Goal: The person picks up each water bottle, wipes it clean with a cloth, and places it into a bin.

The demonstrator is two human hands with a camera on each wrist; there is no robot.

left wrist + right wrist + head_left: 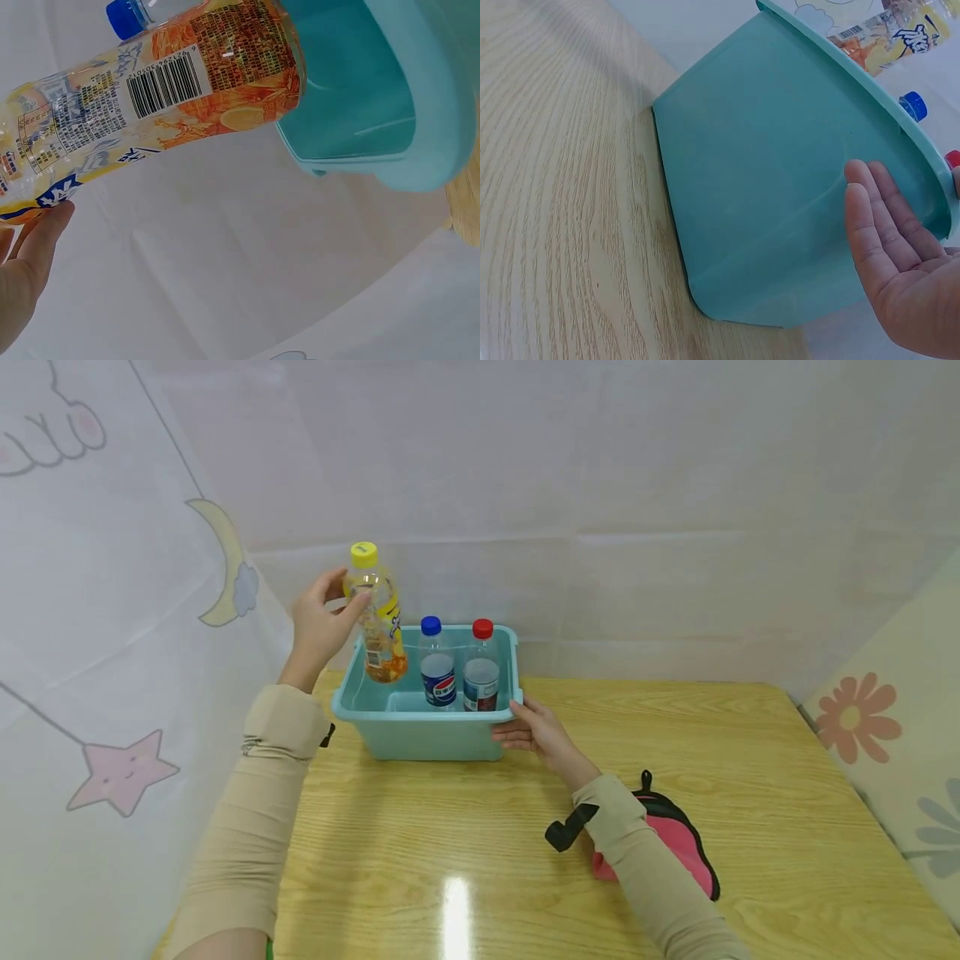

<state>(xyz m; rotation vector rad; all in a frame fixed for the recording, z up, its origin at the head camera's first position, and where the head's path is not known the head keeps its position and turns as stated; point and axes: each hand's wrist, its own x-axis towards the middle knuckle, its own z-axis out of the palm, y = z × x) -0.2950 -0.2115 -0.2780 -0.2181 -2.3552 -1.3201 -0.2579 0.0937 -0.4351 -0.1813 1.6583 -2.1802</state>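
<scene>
In the head view my left hand [318,625] grips a clear plastic drink bottle [384,647] with a yellow cap and an orange-and-yellow label, near its top. The bottle stands nearly upright over the left side of a light blue plastic bin [431,739], its base below rim level. Inside the bin are a blue-capped Pepsi bottle [438,681] and a red-capped bottle [481,681], side by side. My right hand [542,737] holds the bin's front right corner, thumb over the rim. In the right wrist view its fingers [885,217] lie extended along the outer wall.
The bin stands on a wood-grain table [450,827] near its back edge. A pink pouch [678,843] with black trim lies partly under my right forearm. White cloth [600,527] hangs behind, and a printed cloth [75,635] hangs at the left.
</scene>
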